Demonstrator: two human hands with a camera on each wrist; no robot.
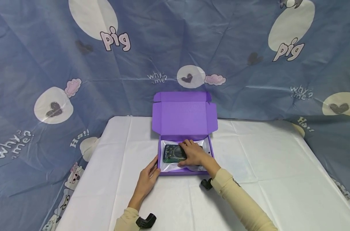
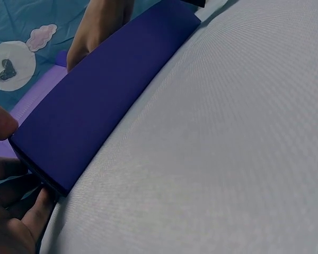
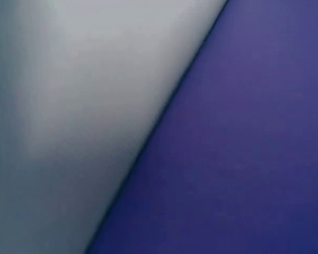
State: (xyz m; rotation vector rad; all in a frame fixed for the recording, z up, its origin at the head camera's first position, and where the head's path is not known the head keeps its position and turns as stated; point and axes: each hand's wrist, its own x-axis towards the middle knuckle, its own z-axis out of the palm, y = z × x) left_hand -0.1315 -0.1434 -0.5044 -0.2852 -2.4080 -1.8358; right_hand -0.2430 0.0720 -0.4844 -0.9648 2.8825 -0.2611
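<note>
An open purple cardboard box (image 1: 183,173) stands on the white-covered table, its lid raised at the back. Inside, on white and clear plastic wrapping (image 1: 166,166), lies a dark green multimeter (image 1: 170,154) with a round dial. My right hand (image 1: 194,154) reaches over the box's front and grips the multimeter across its width, hiding its right part. At the front left corner my left hand (image 1: 146,182) holds the box; in the left wrist view its thumb (image 2: 1,123) is at the top edge and its fingers lie along the side. Only the box's purple wall (image 3: 238,137) and white cloth fill the right wrist view.
The raised lid (image 1: 184,118) with side flaps leans back towards a blue printed curtain (image 1: 169,41). White cloth (image 1: 250,192) covers the table around the box. Black wrist devices (image 1: 146,221) sit by both sleeves.
</note>
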